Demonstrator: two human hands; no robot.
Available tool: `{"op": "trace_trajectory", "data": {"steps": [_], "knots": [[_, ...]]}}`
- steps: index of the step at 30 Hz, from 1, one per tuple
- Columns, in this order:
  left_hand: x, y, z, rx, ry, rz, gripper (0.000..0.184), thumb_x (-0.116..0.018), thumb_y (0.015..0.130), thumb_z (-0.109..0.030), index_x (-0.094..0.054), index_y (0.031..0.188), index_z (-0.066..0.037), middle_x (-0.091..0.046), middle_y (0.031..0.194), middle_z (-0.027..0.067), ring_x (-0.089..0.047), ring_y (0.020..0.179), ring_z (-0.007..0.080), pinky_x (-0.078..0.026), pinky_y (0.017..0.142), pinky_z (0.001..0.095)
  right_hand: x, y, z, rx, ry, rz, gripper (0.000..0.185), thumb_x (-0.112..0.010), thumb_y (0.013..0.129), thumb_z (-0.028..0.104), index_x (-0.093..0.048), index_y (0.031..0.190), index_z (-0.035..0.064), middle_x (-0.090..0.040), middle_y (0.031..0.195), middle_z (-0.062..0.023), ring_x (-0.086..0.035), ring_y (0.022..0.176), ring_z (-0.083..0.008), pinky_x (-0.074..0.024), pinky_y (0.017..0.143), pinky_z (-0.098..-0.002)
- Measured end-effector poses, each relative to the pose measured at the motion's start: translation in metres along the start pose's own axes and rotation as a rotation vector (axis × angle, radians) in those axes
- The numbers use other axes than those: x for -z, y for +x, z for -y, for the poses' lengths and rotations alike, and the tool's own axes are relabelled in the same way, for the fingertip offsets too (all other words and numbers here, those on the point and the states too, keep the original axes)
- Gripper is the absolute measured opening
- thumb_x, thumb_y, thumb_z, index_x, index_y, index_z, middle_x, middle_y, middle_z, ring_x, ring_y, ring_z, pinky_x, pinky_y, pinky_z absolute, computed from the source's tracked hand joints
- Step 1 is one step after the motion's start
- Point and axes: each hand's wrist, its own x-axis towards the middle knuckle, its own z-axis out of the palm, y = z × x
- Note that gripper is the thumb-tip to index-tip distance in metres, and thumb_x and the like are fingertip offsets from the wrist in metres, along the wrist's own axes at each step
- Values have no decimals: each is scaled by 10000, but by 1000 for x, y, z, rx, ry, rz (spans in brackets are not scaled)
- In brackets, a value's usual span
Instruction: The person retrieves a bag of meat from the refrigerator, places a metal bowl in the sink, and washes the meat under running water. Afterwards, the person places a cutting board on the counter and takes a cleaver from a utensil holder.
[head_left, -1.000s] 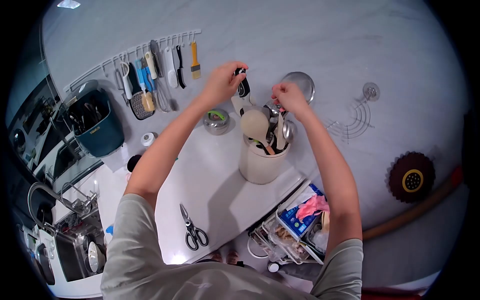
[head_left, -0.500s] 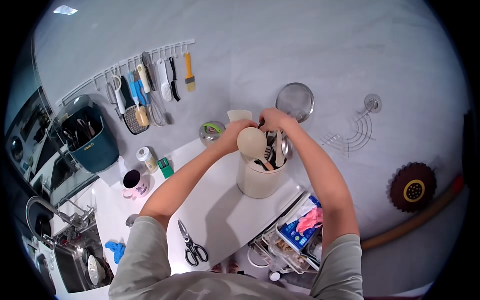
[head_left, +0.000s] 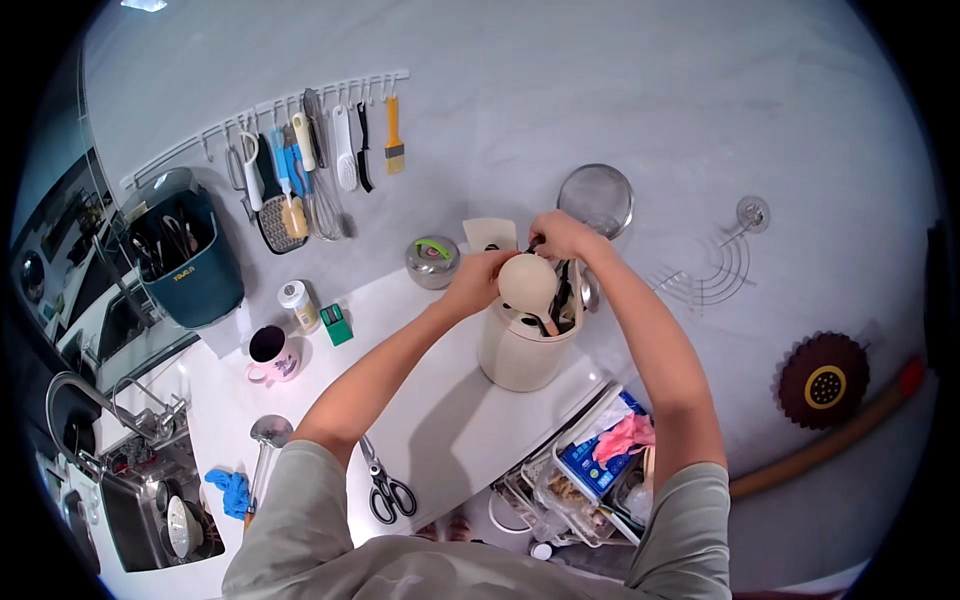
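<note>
A cream utensil canister [head_left: 519, 358] stands upright on the white counter, filled with kitchen tools. My left hand [head_left: 482, 284] is closed at the left rim, beside a round beige ladle [head_left: 528, 284]; its fingertips are partly hidden, so I cannot tell what they grip. Above the canister's back, my right hand [head_left: 562, 237] pinches a dark utensil handle [head_left: 537, 243], whose lower part is hidden. A flat cream spatula [head_left: 488, 233] rises behind my left hand. Black utensils [head_left: 565, 290] and a steel spoon [head_left: 590, 292] show at the right rim.
Scissors [head_left: 386, 490] and a steel ladle [head_left: 270, 432] lie on the counter. A pink mug [head_left: 275, 357], a jar [head_left: 298, 306], a green box [head_left: 336, 324] and a lidded steel pot [head_left: 432, 262] stand further back. Right of the counter is a loaded cart [head_left: 560, 490].
The view has shifted slightly. My right hand has moved a little right, and the utensils in the canister have shifted. More of the steel ladle on the counter shows beside my left arm.
</note>
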Motion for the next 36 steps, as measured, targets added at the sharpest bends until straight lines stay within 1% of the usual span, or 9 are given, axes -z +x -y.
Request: {"op": "trace_trajectory", "data": {"steps": [4,7,9,14,20,22,28,31,36], "knots": [[-9,-8,33,25,108,-300,82,-593,778,-60,-597,833,0,-580,737,130,-562,641,219,-453,602,325,-1,4,-19,115,60,19,198,-624,711,63,-647,905,33,-661,772,-99,-625,698,-200,-491,665,-319],[-17,-33,43,215,29,-327,117,-627,760,-93,-565,787,3,-536,670,111,-523,596,186,-433,567,318,1,2,-23,228,45,54,215,-625,712,48,-649,925,54,-660,775,-79,-619,691,-182,-487,660,-317],[-28,-55,58,288,-15,-353,168,-647,749,-118,-562,828,4,-547,727,113,-530,627,179,-438,572,315,4,4,-20,272,26,129,225,-623,709,30,-647,932,51,-658,775,-67,-610,680,-160,-485,653,-313],[-50,-85,68,336,-157,-294,298,-670,746,-161,-556,979,-16,-550,902,120,-538,707,180,-454,602,314,19,2,5,-33,54,370,302,-671,642,12,-683,941,57,-666,793,-88,-619,706,-158,-496,657,-294],[-61,-77,48,85,-46,-192,417,-684,757,-203,-561,1124,-47,-546,931,109,-553,737,192,-462,630,307,-6,-8,0,-47,-50,123,317,-734,606,165,-677,878,14,-675,835,-129,-642,791,-260,-502,706,-332],[-57,-70,26,63,-39,-165,392,-683,762,-184,-578,1111,-39,-549,920,93,-559,723,187,-460,630,291,-15,-20,5,-120,-51,-120,318,-746,608,202,-671,845,4,-669,812,-151,-640,775,-282,-502,714,-345],[-64,-61,25,13,2,-1,312,-663,796,-194,-577,1039,-18,-554,875,115,-564,695,209,-464,652,316,-29,-24,-14,-124,167,-211,286,-741,610,180,-669,824,2,-659,746,-149,-639,695,-261,-499,668,-335],[-67,-59,29,15,-1,-25,286,-647,809,-187,-563,1011,-3,-563,885,129,-571,727,244,-467,662,341,-27,-28,-10,-84,157,-198,246,-721,617,137,-665,810,-5,-654,731,-152,-636,670,-247,-498,650,-329],[-75,-63,30,-17,14,-52,275,-642,797,-159,-552,1013,-14,-559,913,155,-546,867,342,-448,746,407,-29,-26,-17,-52,56,-91,253,-633,699,199,-667,880,26,-657,804,-134,-631,744,-266,-481,697,-350]]}}
